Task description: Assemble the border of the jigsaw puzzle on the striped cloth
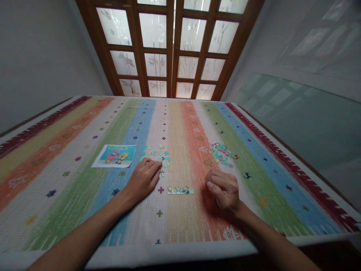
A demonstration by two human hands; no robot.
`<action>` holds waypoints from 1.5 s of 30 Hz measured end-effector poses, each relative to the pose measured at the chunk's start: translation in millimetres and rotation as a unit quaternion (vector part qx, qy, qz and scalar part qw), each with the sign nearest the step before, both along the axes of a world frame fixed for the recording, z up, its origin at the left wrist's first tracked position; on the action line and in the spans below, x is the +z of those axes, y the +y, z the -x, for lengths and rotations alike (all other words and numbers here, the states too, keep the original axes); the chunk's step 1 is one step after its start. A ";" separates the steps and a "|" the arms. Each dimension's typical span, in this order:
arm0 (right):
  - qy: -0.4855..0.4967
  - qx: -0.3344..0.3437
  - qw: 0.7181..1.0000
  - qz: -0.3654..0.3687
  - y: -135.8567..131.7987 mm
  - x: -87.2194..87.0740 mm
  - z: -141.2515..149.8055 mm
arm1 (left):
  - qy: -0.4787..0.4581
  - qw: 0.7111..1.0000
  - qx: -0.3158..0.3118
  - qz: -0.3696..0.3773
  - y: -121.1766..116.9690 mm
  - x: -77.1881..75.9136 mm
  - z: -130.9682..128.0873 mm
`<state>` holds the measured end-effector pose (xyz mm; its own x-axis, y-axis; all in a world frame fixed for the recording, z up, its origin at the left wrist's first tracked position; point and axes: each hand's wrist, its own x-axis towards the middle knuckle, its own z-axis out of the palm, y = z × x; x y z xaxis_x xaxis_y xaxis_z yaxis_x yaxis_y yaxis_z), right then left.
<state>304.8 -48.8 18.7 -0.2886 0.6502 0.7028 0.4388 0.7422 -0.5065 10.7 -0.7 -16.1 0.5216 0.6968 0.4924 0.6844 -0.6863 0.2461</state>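
My left hand [145,176] rests low on the cloth with its fingers stretched forward. Its fingertips reach the near edge of a loose group of puzzle pieces [154,153], mostly turquoise; whether they touch a piece I cannot tell. My right hand [224,187] is curled into a fist over the orange stripe, and the inside of its fingers is hidden. Between both hands lies a joined strip of puzzle pieces [180,190]. Beyond the right hand is a pile of mixed puzzle pieces [221,153].
A printed cartoon picture [115,156] lies flat, left of the loose pieces. Under everything spreads a striped tablecloth [176,131] reaching the table's front edge. Behind the table are wood-framed glass doors [170,49], with walls on both sides and a pale glass panel [299,120] at right.
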 end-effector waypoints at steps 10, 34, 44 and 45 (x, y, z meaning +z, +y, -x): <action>0.013 -0.006 1.000 -0.026 0.1 1.0 0.0 | -0.003 1.000 0.003 0.010 2.1 -3.8 0.1; -0.036 -0.024 0.998 -0.052 2.0 -1.0 -0.9 | -0.109 0.992 -0.049 0.034 -0.8 6.7 -2.9; -0.046 -0.010 0.998 -0.052 2.2 0.9 1.1 | -0.202 0.974 -0.087 0.049 -13.7 17.7 -10.6; -0.046 -0.011 0.998 -0.052 2.1 0.5 1.5 | -0.207 0.972 -0.094 0.054 -16.1 18.5 -12.2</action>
<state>303.4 -46.7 19.2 -0.3413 0.5824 0.7378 0.4971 0.7780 -0.3842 23.0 -16.8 2.5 0.4177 0.6668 0.6172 0.3762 -0.7452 0.5505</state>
